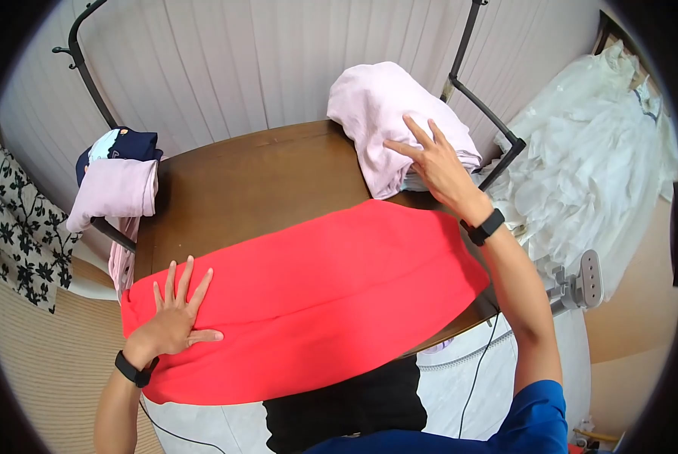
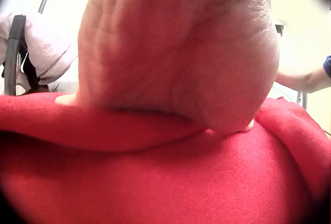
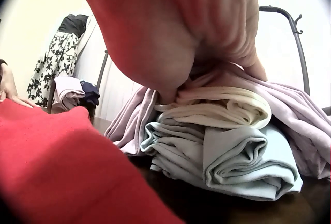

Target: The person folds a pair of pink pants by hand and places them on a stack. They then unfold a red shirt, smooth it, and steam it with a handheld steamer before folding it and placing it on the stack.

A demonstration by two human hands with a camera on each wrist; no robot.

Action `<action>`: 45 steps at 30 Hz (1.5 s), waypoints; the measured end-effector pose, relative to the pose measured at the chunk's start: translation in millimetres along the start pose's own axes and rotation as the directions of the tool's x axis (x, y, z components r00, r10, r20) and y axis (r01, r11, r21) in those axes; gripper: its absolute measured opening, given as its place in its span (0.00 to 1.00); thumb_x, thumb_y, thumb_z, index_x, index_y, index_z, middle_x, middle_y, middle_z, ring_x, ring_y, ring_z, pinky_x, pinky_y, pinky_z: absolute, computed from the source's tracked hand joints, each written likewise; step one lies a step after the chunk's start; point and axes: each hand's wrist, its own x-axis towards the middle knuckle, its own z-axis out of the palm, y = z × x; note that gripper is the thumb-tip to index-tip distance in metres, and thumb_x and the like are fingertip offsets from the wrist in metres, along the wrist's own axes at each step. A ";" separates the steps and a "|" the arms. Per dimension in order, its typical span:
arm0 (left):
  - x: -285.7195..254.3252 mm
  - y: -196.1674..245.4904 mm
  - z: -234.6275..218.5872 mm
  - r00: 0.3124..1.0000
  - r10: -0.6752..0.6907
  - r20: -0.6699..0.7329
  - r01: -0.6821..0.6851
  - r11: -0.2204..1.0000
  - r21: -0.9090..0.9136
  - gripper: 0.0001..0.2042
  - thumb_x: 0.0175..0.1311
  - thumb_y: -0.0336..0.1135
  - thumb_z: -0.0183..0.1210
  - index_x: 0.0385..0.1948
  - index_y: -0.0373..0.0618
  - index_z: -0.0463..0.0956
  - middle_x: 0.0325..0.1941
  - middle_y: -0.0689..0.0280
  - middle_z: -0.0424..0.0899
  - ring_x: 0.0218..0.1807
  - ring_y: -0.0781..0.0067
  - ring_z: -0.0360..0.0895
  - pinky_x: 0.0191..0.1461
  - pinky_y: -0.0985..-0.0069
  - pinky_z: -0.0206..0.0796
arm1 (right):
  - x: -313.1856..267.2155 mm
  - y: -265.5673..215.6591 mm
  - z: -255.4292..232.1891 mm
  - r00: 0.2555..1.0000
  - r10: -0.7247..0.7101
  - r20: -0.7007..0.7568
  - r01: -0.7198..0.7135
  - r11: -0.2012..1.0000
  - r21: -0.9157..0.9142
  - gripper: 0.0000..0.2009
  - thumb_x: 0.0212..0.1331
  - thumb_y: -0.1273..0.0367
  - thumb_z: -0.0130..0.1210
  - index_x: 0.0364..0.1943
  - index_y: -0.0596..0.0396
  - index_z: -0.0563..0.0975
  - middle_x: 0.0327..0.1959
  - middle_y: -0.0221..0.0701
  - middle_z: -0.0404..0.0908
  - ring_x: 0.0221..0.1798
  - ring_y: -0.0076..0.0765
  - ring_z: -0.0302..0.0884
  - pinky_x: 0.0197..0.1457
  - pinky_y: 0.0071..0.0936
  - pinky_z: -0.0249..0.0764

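Observation:
A long red cloth (image 1: 316, 295) lies folded lengthwise across the front of a brown wooden table. My left hand (image 1: 174, 318) rests on its left part with fingers spread; in the left wrist view the palm (image 2: 181, 53) is low over the fabric. My right hand (image 1: 437, 163) touches a pale pink cloth (image 1: 377, 98) at the back right, its fingers spread over the top. Under that pink cloth, the right wrist view shows a folded cream garment (image 3: 222, 107) on top of folded pale grey-blue garments (image 3: 243, 162).
Folded pink (image 1: 119, 185) and navy clothes (image 1: 142, 144) sit at the table's back left. Black metal posts (image 1: 89, 76) rise at both sides. White ruffled dresses (image 1: 581, 159) hang at right, beside a grey device (image 1: 585, 280). A black floral skirt (image 1: 21, 219) hangs at left.

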 end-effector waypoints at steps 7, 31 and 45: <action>15.1 -14.4 3.1 0.994 0.082 -0.072 -0.083 0.996 -0.016 0.59 0.52 0.75 0.60 0.81 0.63 0.33 0.84 0.49 0.22 0.82 0.35 0.17 0.77 0.28 0.22 | 15.4 9.1 24.2 0.996 0.094 0.013 -0.093 0.994 -0.062 0.28 0.61 0.74 0.58 0.65 0.26 0.76 0.78 0.38 0.59 0.73 0.77 0.58 0.63 0.62 0.71; -14.8 11.2 -6.2 0.788 0.152 -0.597 -0.316 0.931 -0.180 0.12 0.61 0.37 0.67 0.37 0.42 0.75 0.37 0.60 0.80 0.40 0.54 0.80 0.38 0.60 0.71 | -71.5 -37.1 -78.9 0.439 0.405 0.802 -0.888 0.331 0.319 0.39 0.65 0.41 0.57 0.62 0.67 0.75 0.59 0.41 0.80 0.65 0.34 0.73 0.73 0.31 0.60; -10.8 11.0 -3.5 0.847 0.193 -0.495 -0.296 0.945 -0.138 0.16 0.59 0.38 0.68 0.41 0.41 0.73 0.41 0.61 0.74 0.48 0.57 0.75 0.51 0.64 0.69 | -81.5 -22.1 -45.7 0.640 0.390 0.662 -0.609 -0.269 0.747 0.11 0.71 0.65 0.59 0.30 0.45 0.72 0.29 0.13 0.70 0.32 0.09 0.67 0.39 0.15 0.68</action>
